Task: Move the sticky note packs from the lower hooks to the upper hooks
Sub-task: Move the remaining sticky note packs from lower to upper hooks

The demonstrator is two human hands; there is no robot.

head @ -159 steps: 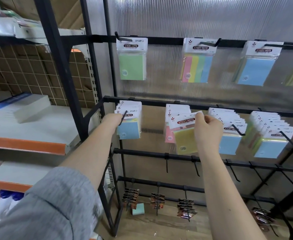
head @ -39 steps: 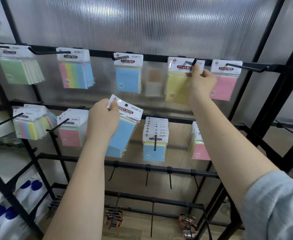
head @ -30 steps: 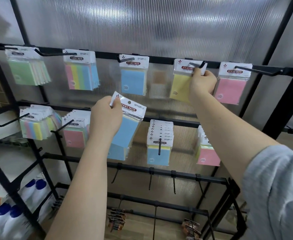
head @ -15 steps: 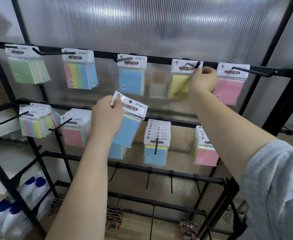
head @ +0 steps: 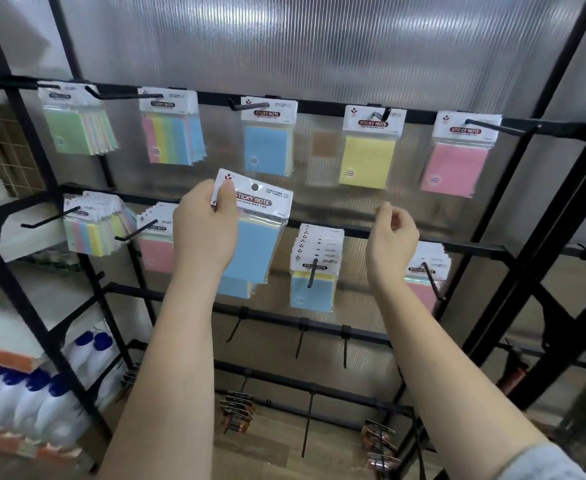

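Now the left hand (head: 204, 233) grips a blue sticky note pack (head: 254, 233) by the top left corner of its white header card, thumb on the front, and holds it tilted in front of the rack, between the upper rail (head: 319, 106) and the lower rail (head: 354, 232). Its hang hole is on no hook. Over to the right hand (head: 390, 242): fingers loosely curled, nothing in them, up in front of the lower rail and well below the yellow pack (head: 369, 157) that hangs on an upper hook (head: 381, 114). Along the upper rail hang a green pack (head: 77, 128) at the left end, a striped pack (head: 172, 133), a blue pack (head: 267, 147), then the yellow one and a pink pack (head: 454, 164) toward the right end. On the lower rail, stacks of packs sit on their hooks: a striped stack (head: 94, 226), a pink stack (head: 154, 247), a blue stack (head: 314, 271) between the two hands, and another pink stack (head: 423, 275) just right of the right wrist.
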